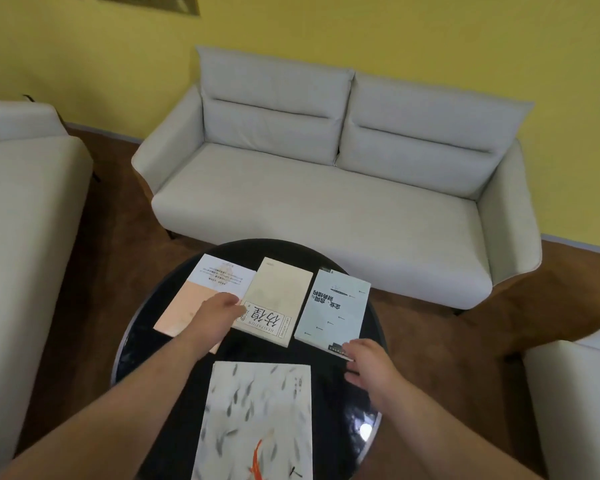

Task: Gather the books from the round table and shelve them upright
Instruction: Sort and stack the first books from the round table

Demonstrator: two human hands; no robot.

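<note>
1. The round table (137,344) is black and glossy. It carries four books, all lying flat.
2. On the far side three lie in a row: the peach book (184,306) at left, the cream book (276,289) in the middle, the pale blue book (333,306) at right. The peach and cream books touch along their edges; a narrow gap separates cream from blue.
3. The fish-pattern book (257,420) lies nearest the person, apart from the row.
4. The left hand (219,318) rests palm down where the peach and cream books meet. Its fingers bend down out of sight, so I cannot tell if they grip.
5. The right hand (368,362) has loosely straight fingers touching the blue book's near corner, close to the table's rim.
6. Brown floor (118,237) runs between the table and the grey sofa (326,202).
</note>
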